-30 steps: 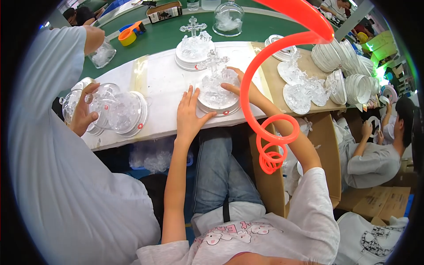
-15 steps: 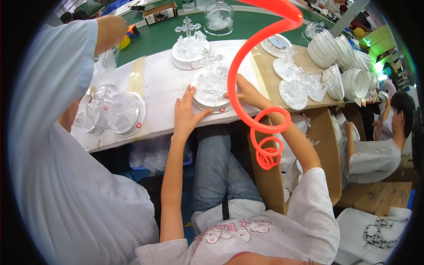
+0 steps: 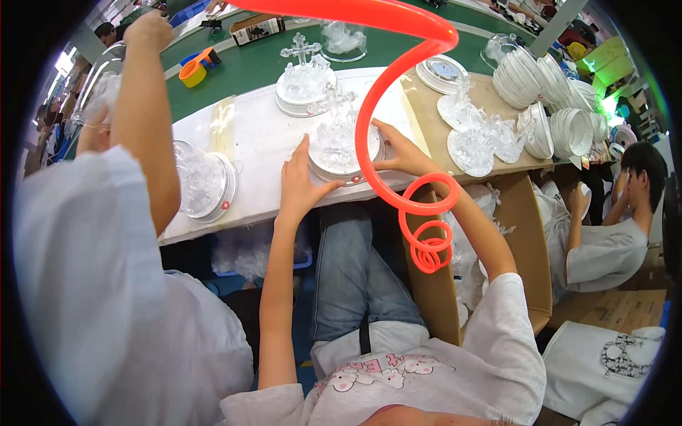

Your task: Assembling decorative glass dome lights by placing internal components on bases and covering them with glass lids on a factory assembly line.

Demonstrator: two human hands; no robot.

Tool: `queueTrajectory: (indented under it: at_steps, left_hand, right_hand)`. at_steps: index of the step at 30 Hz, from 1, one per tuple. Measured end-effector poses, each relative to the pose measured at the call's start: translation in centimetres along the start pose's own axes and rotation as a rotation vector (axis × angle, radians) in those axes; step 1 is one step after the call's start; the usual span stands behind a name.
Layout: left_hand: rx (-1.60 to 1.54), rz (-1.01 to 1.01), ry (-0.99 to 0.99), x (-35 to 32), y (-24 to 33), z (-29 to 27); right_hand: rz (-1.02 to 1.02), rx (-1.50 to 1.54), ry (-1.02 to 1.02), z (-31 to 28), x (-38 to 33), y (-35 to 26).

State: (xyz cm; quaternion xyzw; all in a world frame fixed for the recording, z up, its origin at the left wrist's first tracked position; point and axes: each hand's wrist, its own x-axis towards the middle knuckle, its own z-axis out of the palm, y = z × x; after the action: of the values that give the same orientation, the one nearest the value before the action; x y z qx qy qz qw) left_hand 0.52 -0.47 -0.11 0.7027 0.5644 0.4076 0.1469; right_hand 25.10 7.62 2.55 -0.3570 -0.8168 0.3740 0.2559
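While both hands frame it from either side in the head view, a clear ornament with a cross sits on its round white base, on a white board between them. The left hand is unclenched, fingers spread just beside the base's left edge and thumb reaching toward its front rim. Curved about the opposite edge, the right hand is partly hidden by a red coiled hose, so I cannot tell whether it grips. The ornament stands on its base, its long axis rising from there to the cross, whose top points away from the wearer beyond the hands; the crossbar slants slightly, higher toward the right hand's side. Just beyond lies a similar cross ornament. Further left of the left hand is another clear ornament on a white base; to the right of the right hand are clear figures on discs and stacked white bases. A small red mark on the ornament's front rim, near the left thumb, is too tiny to read; pink lettering crosses the wearer's shirt.
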Motion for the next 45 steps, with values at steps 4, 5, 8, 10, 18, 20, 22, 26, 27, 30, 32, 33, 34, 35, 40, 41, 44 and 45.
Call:
queueTrajectory:
  at_steps: [4, 5, 8, 10, 18, 20, 22, 26, 27, 30, 32, 33, 34, 35, 40, 41, 44, 45]
  left_hand:
    - [0.165, 0.059, -0.029, 0.6, -0.4, -0.3]
    - [0.181, 0.057, -0.048, 0.9, -0.4, -0.4]
    - [0.187, 0.022, -0.097, 1.3, -0.4, -0.4]
    - [0.167, -0.042, -0.15, 1.5, -0.3, -0.5]
    - [0.194, -0.044, -0.163, 1.6, -0.1, -0.6]
    - [0.203, -0.043, -0.171, 1.8, -0.1, -0.8]
    - [0.172, -0.037, -0.179, 1.9, -0.2, -0.9]
    - [0.162, -0.054, -0.209, 1.8, -0.3, -0.5]
    - [0.125, -0.071, -0.2, 1.8, -0.4, -0.4]
    - [0.062, -0.102, -0.183, 1.6, -0.7, 0.1]
    - [0.038, -0.118, -0.175, 1.5, -1.0, 0.2]
    - [0.045, -0.11, -0.162, 1.4, -0.9, 0.2]
    - [0.052, -0.102, -0.148, 1.4, -0.9, 0.1]
    - [0.054, -0.103, -0.149, 1.4, -1.0, -0.1]
    - [0.066, -0.122, -0.202, 2.0, -0.1, 0.3]
    - [0.05, -0.114, -0.206, 2.3, 0.2, 1.1]
    - [0.081, -0.118, -0.198, 1.8, -0.4, -0.5]
    - [0.082, -0.131, -0.207, 1.7, -0.4, -0.6]
  right_hand:
    - [-0.048, -0.099, 0.009, 0.0, 0.4, 0.1]
    - [-0.048, -0.099, 0.009, -0.3, 0.7, 0.3]
    - [-0.027, -0.129, -0.037, -0.8, 1.3, 0.4]
    - [-0.018, -0.163, -0.057, -0.9, 1.4, 0.5]
    - [0.055, -0.307, -0.129, -1.4, 1.8, -1.1]
    - [0.067, -0.333, -0.15, -1.6, 2.1, -1.5]
    - [0.124, -0.376, -0.223, -2.0, 2.4, -2.4]
    - [0.141, -0.337, -0.231, -2.0, 2.4, -2.4]
    - [0.154, -0.266, -0.218, -1.9, 2.4, -2.4]
    - [0.193, -0.126, -0.149, -1.3, 2.1, -2.5]
    - [0.218, -0.054, -0.096, -0.7, 2.2, -2.8]
    - [0.232, -0.072, -0.077, -0.4, 2.2, -2.7]
    - [0.245, -0.09, -0.059, -0.2, 2.3, -2.7]
    - [0.244, -0.088, -0.059, -0.1, 2.4, -2.8]
    - [0.254, -0.098, -0.036, -0.7, 1.9, -2.3]
    - [0.267, -0.11, -0.029, -1.2, 1.5, -1.9]
    - [0.219, -0.068, -0.039, -0.4, 2.2, -2.8]
    - [0.238, -0.051, -0.085, -0.4, 2.1, -3.1]
